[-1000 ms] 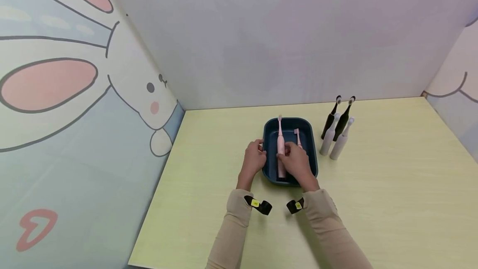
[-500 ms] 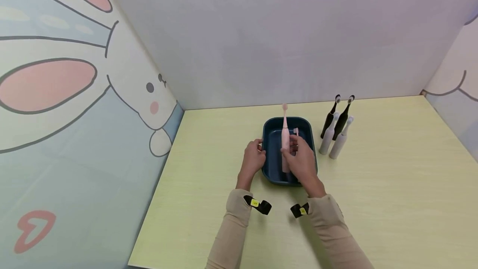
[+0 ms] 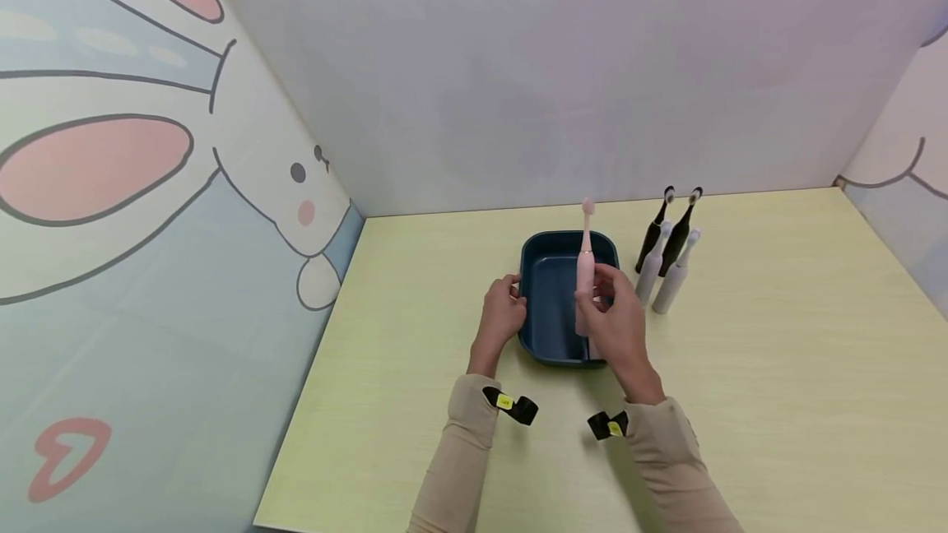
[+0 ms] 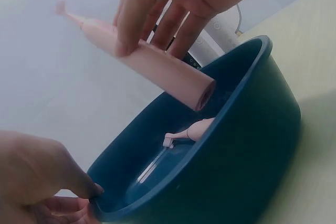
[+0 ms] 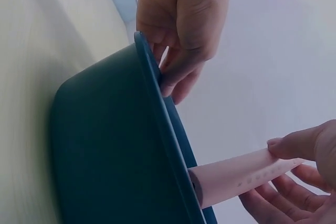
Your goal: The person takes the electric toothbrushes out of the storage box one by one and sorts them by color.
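Note:
My left hand (image 3: 504,315) pinches the left rim of a dark blue plastic basin (image 3: 550,286), thumb inside the wall. In my right hand (image 3: 622,326) is a pink electric toothbrush (image 3: 585,270), pinched by its handle between thumb and fingers. It is raised over the right side of the basin, head pointing up and away; the left wrist view shows its handle (image 4: 157,67) tilted, the base end over the opening. A second pink electric toothbrush (image 4: 199,128) lies inside on the basin floor, mostly hidden by my right hand in the head view.
Right of the basin stand two black electric toothbrushes (image 3: 677,247), with two white electric toothbrushes (image 3: 671,286) just in front of them. The pale wooden table (image 3: 778,352) meets a plain wall (image 3: 518,105) at the back and a rabbit-painted wall (image 3: 148,311) at the left.
My right hand has lifted the pink toothbrush up from the basin and carried it to the right. The left hand stays at the rim, and the basin has not moved.

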`<state>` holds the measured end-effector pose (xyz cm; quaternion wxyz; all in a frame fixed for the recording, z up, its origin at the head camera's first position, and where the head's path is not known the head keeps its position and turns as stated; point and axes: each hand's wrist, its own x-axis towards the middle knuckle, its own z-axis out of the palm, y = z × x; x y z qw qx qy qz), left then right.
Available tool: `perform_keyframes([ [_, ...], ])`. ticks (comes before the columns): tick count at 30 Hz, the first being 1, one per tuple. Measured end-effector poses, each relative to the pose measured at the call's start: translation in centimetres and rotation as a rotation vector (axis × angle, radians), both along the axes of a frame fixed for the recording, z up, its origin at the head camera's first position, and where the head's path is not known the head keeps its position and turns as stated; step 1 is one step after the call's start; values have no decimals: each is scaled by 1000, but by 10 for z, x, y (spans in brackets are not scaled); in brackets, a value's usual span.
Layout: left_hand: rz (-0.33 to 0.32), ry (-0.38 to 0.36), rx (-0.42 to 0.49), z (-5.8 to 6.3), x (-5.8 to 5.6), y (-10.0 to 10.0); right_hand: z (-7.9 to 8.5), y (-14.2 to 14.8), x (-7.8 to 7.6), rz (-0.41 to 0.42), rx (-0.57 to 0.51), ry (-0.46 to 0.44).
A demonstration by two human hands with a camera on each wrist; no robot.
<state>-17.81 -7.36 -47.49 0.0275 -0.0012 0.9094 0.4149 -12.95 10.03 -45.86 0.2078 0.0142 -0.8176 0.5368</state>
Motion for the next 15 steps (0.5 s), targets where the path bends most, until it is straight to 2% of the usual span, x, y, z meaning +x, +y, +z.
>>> perform_keyframes([
  [5, 5, 7, 8, 0, -2, 1, 2, 5, 1, -9, -60, 70],
  [11, 13, -1, 5, 1, -5, 1, 5, 13, 2, -78, -6, 208],
  [15, 20, 0, 1, 2, -7, 2, 9, 21, 2, -120, -3, 250],
])
